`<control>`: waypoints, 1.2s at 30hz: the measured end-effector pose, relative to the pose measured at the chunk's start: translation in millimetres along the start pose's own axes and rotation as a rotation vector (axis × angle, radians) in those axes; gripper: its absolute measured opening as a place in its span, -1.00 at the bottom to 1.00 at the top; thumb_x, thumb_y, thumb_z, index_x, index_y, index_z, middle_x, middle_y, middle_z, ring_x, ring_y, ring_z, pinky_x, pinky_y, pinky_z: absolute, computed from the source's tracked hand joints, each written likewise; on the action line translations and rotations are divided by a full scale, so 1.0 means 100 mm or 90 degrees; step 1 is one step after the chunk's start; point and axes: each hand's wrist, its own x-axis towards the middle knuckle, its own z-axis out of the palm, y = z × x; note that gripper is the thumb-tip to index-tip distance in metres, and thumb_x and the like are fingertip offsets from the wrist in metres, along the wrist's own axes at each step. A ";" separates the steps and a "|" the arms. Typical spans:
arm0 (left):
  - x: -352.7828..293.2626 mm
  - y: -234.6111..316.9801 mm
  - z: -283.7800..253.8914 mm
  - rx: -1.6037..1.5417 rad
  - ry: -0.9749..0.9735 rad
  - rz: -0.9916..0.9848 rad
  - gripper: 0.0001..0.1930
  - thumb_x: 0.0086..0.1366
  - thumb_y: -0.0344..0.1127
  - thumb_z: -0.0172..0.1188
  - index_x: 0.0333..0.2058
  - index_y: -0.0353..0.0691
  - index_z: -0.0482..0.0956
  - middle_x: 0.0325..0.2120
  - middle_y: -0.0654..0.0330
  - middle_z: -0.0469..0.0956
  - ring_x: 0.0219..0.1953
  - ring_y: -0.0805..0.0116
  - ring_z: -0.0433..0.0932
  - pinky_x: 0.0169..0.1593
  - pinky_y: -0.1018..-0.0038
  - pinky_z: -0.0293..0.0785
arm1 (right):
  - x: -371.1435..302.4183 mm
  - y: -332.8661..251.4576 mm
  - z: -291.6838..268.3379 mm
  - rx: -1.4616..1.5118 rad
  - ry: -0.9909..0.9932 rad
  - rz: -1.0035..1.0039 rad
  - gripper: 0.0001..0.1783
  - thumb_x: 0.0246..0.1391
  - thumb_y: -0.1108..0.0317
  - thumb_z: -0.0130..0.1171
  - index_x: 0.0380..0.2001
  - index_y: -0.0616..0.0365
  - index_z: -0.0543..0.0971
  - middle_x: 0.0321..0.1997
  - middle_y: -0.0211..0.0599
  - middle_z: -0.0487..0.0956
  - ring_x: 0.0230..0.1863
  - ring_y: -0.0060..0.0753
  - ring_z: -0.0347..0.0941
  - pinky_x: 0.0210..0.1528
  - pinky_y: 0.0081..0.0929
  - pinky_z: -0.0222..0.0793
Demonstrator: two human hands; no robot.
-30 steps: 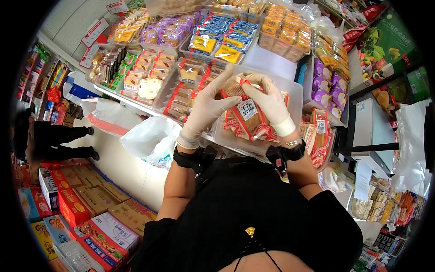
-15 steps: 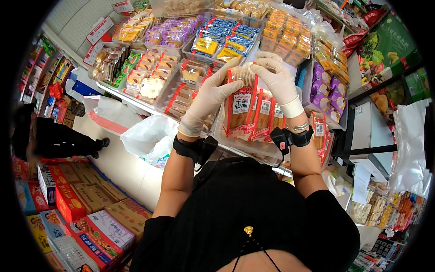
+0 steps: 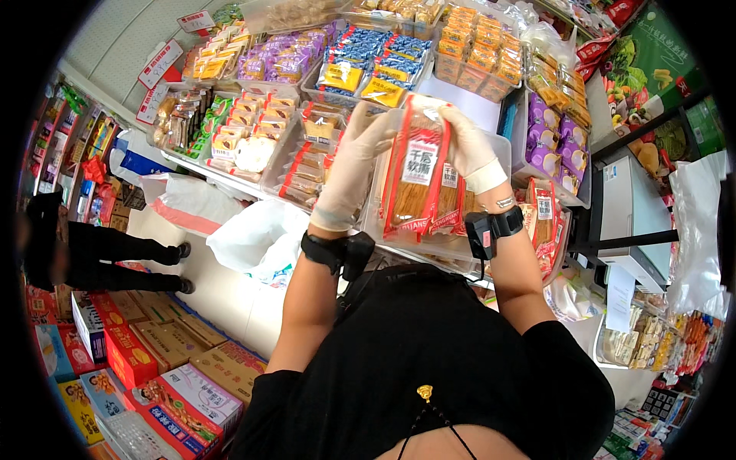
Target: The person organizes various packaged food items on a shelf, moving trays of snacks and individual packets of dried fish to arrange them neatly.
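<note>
A long clear snack packet [image 3: 420,165] with red edges and a white label, brown strips inside, stands nearly upright in front of me. My right hand [image 3: 469,149], in a pale glove, grips it by its upper right edge. My left hand [image 3: 354,157], gloved too, is just left of the packet with fingers apart, apparently holding nothing. Under and behind the packet, a clear plastic tub [image 3: 498,146] contains more packets of the same kind, partly hidden. Black bands with small boxes circle both my wrists.
Tubs of blue-wrapped snacks [image 3: 376,65], orange-wrapped snacks [image 3: 481,50] and purple packets [image 3: 546,146] surround the work spot. A white plastic bag [image 3: 261,238] hangs at the left edge. Stacked cartons [image 3: 169,345] fill the lower left; a person in black [image 3: 115,249] stands beyond.
My left hand has come off the packet and shifted left. The packet has risen slightly and shows more of its front, now in my right hand alone. The person at left has moved.
</note>
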 end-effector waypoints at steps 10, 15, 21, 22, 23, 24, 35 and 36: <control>-0.57 0.23 -0.30 0.333 -0.344 -0.080 -0.58 0.26 -0.25 0.06 0.06 -0.29 0.39 0.06 0.03 0.38 0.13 0.21 0.35 0.18 0.43 0.22 | -0.14 0.40 -1.42 0.163 0.343 0.174 -0.68 0.21 0.33 -0.17 0.01 0.17 0.31 -0.03 -0.16 0.47 0.01 -0.17 0.40 0.09 -0.10 0.33; -0.56 -0.33 -0.02 0.868 -0.373 0.254 -0.17 -0.03 -0.20 0.31 0.24 -0.06 0.14 0.22 0.00 0.14 0.25 -0.03 0.12 0.21 0.24 0.17 | 0.21 0.76 -1.36 0.223 0.232 0.246 -0.67 0.16 0.40 -0.13 -0.02 0.29 0.35 -0.01 -0.11 0.46 0.00 -0.18 0.39 0.14 -0.18 0.28; -0.23 -1.00 -0.14 1.185 -0.289 0.338 -0.25 0.06 -0.32 0.11 0.26 -0.13 0.04 0.22 0.05 0.12 0.26 0.10 0.13 0.23 0.17 0.12 | 0.79 1.34 -1.55 -0.328 0.256 0.042 -0.63 0.21 0.19 -0.09 -0.03 0.21 0.44 -0.03 -0.18 0.50 -0.07 -0.20 0.44 0.05 -0.25 0.33; -0.22 -1.12 -0.26 1.209 -0.273 0.332 -0.31 0.10 -0.37 0.02 0.24 -0.23 0.05 0.21 0.06 0.13 0.25 0.13 0.13 0.24 0.16 0.08 | 0.79 1.33 -1.39 -0.645 0.195 0.033 -0.63 0.20 0.17 -0.05 -0.08 0.19 0.51 -0.06 -0.21 0.52 -0.08 -0.27 0.45 0.03 -0.33 0.33; -0.20 -1.20 -0.31 1.229 -0.261 0.338 -0.32 0.10 -0.36 0.02 0.24 -0.24 0.05 0.21 0.06 0.14 0.25 0.14 0.13 0.24 0.15 0.07 | 0.76 1.32 -1.29 -1.054 0.187 -0.078 -0.62 0.17 0.15 -0.03 -0.11 0.20 0.55 -0.12 -0.23 0.56 -0.12 -0.35 0.45 0.00 -0.44 0.33; -0.19 -1.28 -0.35 1.247 -0.251 0.344 -0.33 0.11 -0.35 0.01 0.23 -0.26 0.06 0.21 0.06 0.14 0.25 0.15 0.13 0.25 0.14 0.06 | 0.73 1.27 -1.15 -1.068 0.201 -0.076 -0.62 0.16 0.16 0.00 -0.12 0.21 0.55 -0.18 -0.25 0.57 -0.15 -0.38 0.45 -0.03 -0.46 0.34; -0.01 -1.44 -0.42 1.447 -0.197 0.334 -0.52 0.15 -0.31 -0.04 0.07 -0.32 0.31 0.10 0.05 0.32 0.21 0.25 0.21 0.28 -0.01 -0.07 | 0.46 1.10 -1.11 -0.506 0.320 0.021 -0.53 0.15 0.23 0.03 0.09 0.21 0.39 0.02 -0.05 0.48 0.06 -0.25 0.39 0.09 -0.46 0.26; 0.01 -1.38 -0.42 1.400 -0.197 0.273 -0.54 0.15 -0.33 -0.05 0.06 -0.32 0.32 0.08 0.06 0.34 0.19 0.27 0.24 0.29 -0.02 -0.10 | 0.36 0.93 -0.89 -0.548 0.306 0.044 -0.47 0.14 0.17 0.00 0.13 0.22 0.33 0.06 -0.01 0.46 0.12 -0.20 0.36 0.14 -0.42 0.23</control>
